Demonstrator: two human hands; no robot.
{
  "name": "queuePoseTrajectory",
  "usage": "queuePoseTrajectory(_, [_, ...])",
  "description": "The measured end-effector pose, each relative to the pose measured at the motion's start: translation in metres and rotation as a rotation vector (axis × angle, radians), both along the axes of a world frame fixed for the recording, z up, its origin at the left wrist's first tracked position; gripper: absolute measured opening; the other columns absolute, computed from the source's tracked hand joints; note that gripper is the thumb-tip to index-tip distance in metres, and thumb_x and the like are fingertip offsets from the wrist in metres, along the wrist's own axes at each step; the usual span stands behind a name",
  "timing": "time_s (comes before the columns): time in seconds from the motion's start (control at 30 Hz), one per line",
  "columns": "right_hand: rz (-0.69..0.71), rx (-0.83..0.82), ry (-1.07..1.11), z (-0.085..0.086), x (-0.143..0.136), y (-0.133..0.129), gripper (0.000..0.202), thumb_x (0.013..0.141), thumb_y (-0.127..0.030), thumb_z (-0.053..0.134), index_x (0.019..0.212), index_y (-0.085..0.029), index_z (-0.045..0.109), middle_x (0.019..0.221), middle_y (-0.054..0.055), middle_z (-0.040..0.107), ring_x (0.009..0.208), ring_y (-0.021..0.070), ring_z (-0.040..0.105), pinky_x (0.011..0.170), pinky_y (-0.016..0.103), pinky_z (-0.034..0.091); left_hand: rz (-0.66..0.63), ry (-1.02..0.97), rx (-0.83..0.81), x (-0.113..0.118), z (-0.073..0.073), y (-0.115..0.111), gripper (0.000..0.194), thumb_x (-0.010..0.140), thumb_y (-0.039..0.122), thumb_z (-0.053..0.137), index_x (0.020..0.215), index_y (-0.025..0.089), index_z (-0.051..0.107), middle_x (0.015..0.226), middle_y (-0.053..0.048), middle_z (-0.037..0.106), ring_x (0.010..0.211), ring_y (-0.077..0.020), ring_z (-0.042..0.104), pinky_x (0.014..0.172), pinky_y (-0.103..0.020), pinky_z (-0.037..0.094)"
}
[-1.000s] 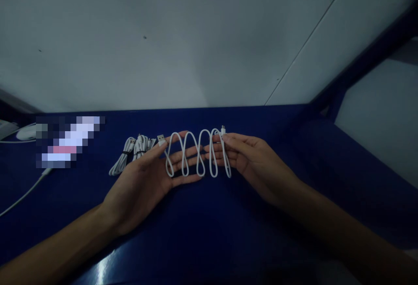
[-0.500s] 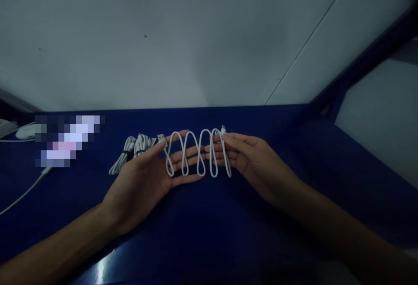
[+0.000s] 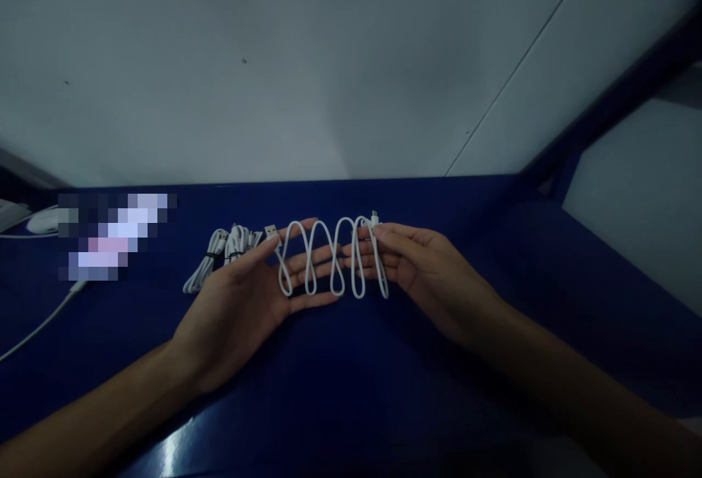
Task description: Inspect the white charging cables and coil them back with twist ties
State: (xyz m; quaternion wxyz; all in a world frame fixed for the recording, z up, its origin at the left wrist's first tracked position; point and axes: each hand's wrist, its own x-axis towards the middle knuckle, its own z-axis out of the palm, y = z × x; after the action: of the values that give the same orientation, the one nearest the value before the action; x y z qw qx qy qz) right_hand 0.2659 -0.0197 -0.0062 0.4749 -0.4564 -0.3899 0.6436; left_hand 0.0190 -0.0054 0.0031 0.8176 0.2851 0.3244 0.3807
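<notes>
A white USB cable is spread in zigzag loops across the fingers of both my hands, above the blue table. My left hand faces palm up, its thumb pressing the USB plug end at the cable's left against the index finger. The smaller plug at the right end sticks up from between the thumb and index finger of my right hand. The other fingers of both hands are stretched out behind the loops, and their tips nearly meet in the middle.
Several bundled white cables with black ties lie on the blue table, just behind my left hand. Farther left are a blurred-out bright device with a white cord and a white rounded object. A grey panel rises behind.
</notes>
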Motion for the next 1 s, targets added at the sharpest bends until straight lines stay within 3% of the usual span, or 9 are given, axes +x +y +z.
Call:
queuePoseTrajectory(0.2, [0.006, 0.003, -0.01, -0.0004, 0.0007, -0.0006, 0.025, 0.108, -0.042, 0.075, 0.114, -0.022, 0.088, 0.128, 0.01, 0.083, 0.125, 0.0293, 0.078, 0.113, 0.044, 0.062, -0.025, -0.039, 0.005, -0.0022, -0.002, 0.0012, 0.048, 0.117, 0.038, 0.052, 0.162, 0.025, 0.06, 0.166, -0.017, 0.063, 0.162, -0.0419, 0.048, 0.123, -0.068, 0.047])
queuePoseTrajectory(0.73, [-0.022, -0.023, 0.002, 0.0062, -0.0041, -0.0003, 0.023, 0.107, -0.039, 0.077, 0.109, -0.02, 0.088, 0.12, 0.01, 0.084, 0.111, 0.0232, 0.08, 0.103, 0.037, 0.064, -0.077, -0.042, 0.059, -0.0021, -0.0028, -0.0023, 0.047, 0.118, 0.043, 0.048, 0.16, 0.028, 0.063, 0.17, -0.014, 0.06, 0.168, -0.0401, 0.037, 0.127, -0.068, 0.041])
queuePoseTrajectory(1.0, [-0.015, -0.025, -0.009, 0.006, -0.0031, -0.0005, 0.021, 0.106, -0.041, 0.078, 0.107, -0.022, 0.088, 0.12, 0.009, 0.084, 0.109, 0.0218, 0.079, 0.104, 0.037, 0.063, -0.068, -0.041, 0.046, -0.0025, -0.0005, -0.0039, 0.046, 0.118, 0.042, 0.048, 0.158, 0.027, 0.065, 0.169, -0.015, 0.06, 0.166, -0.0421, 0.041, 0.127, -0.069, 0.041])
